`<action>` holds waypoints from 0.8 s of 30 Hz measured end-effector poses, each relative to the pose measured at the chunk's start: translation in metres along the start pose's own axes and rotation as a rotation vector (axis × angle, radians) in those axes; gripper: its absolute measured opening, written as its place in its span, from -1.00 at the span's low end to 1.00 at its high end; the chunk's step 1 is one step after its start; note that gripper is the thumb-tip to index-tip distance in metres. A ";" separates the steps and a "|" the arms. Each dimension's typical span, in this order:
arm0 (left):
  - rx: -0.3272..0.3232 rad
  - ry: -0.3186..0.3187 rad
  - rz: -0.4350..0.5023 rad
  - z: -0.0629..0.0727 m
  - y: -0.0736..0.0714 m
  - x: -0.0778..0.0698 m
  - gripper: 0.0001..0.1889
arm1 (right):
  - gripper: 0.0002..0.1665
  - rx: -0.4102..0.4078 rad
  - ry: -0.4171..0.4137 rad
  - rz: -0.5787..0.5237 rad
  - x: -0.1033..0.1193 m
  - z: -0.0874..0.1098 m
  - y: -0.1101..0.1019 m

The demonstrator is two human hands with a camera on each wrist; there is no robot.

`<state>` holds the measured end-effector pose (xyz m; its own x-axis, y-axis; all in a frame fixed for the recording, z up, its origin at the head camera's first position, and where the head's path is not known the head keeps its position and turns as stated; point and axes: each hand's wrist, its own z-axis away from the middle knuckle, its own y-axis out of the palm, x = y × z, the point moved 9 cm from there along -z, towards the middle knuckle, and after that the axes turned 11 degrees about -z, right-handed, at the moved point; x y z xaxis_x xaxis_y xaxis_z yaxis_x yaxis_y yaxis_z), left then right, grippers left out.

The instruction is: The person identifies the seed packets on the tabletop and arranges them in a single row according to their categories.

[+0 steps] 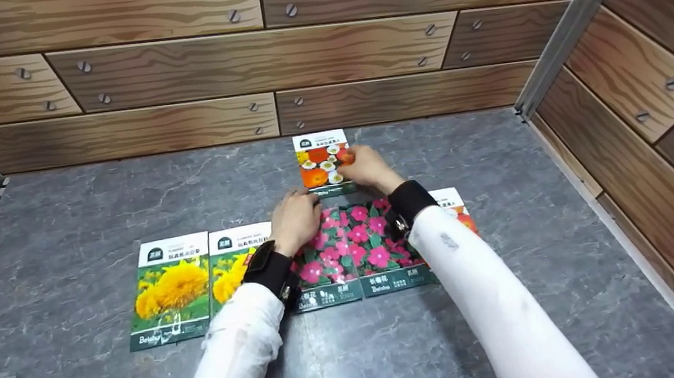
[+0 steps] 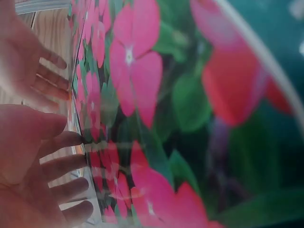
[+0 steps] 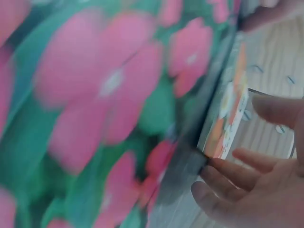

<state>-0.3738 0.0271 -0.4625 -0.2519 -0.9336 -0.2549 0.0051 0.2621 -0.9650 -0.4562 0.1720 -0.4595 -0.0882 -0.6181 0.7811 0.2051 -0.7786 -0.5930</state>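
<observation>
A seed packet with orange and white flowers [image 1: 316, 160] lies flat near the back wall. My right hand [image 1: 369, 167] touches its right edge; in the right wrist view the thumb stands apart from the fingers [image 3: 232, 173]. My left hand [image 1: 297, 218] rests at the packet's lower left corner, over the top of a pink-flower packet [image 1: 325, 259]. Its fingers [image 2: 66, 166] look extended and loose in the left wrist view. Beside that packet lies a second pink-flower packet [image 1: 374, 244], partly under my right wrist.
Two yellow-flower packets [image 1: 172, 288] continue the front row to the left, the inner one partly behind my left arm. Another orange-flower packet [image 1: 462, 213] shows at the row's right end, mostly covered by my right sleeve. Wood-patterned walls [image 1: 249, 63] border the grey marbled surface [image 1: 64, 211].
</observation>
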 end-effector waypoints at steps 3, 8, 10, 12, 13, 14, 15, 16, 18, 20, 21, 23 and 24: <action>0.006 0.002 0.010 0.003 -0.001 -0.002 -0.66 | -0.30 -0.108 0.055 -0.216 -0.001 0.000 -0.010; 0.009 -0.005 0.036 0.006 -0.003 -0.003 -0.65 | -0.55 -0.208 0.083 -0.385 -0.003 0.004 -0.024; -0.014 -0.019 0.075 0.006 -0.006 -0.001 -0.65 | -0.60 -0.192 0.071 -0.399 0.000 0.008 -0.026; -0.065 -0.046 0.147 0.006 -0.012 0.001 -0.64 | -0.61 -0.182 0.038 -0.394 0.004 0.014 -0.029; -0.107 -0.061 0.189 0.007 -0.017 0.003 -0.65 | -0.61 -0.178 0.023 -0.397 0.006 0.018 -0.030; -0.147 -0.082 0.242 0.008 -0.021 0.005 -0.63 | -0.61 -0.172 0.010 -0.413 0.008 0.022 -0.032; -0.183 -0.104 0.300 0.010 -0.025 0.007 -0.62 | -0.61 -0.168 -0.006 -0.432 0.010 0.026 -0.033; -0.218 -0.128 0.363 0.012 -0.029 0.009 -0.60 | -0.60 -0.159 -0.019 -0.450 0.010 0.030 -0.033; -0.269 -0.177 0.496 0.018 -0.035 0.014 -0.57 | -0.60 -0.137 -0.047 -0.498 0.011 0.039 -0.034; -0.289 -0.220 0.632 0.026 -0.037 0.017 -0.52 | -0.59 -0.107 -0.060 -0.522 0.009 0.049 -0.034; -0.292 -0.236 0.693 0.031 -0.036 0.017 -0.50 | -0.58 -0.096 -0.070 -0.517 0.008 0.055 -0.035; -0.299 -0.264 0.785 0.040 -0.036 0.016 -0.48 | -0.56 -0.067 -0.085 -0.508 0.004 0.066 -0.037; -0.303 -0.275 0.812 0.045 -0.036 0.015 -0.48 | -0.56 -0.057 -0.090 -0.503 0.002 0.072 -0.039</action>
<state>-0.3343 -0.0076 -0.4340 -0.0420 -0.4490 -0.8925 -0.1847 0.8814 -0.4347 -0.3942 0.2084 -0.4206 -0.0777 -0.1561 0.9847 0.1056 -0.9834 -0.1476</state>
